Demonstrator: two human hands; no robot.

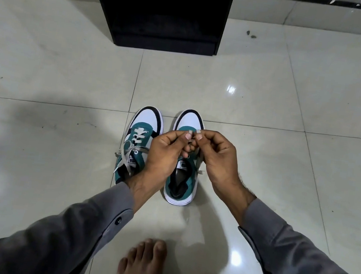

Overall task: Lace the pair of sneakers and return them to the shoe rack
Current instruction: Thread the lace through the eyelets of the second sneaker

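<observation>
Both hands — left hand (168, 151), right hand (216, 155) — pinched the limp lace (198, 161) above the right sneaker (180, 183) on the floor (67, 74); soft and slippery, best held near its tips.

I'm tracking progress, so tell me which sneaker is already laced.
The left sneaker: its lace is crossed through the eyelets and tied. The right sneaker lies under both hands, which pinch its lace.
</observation>
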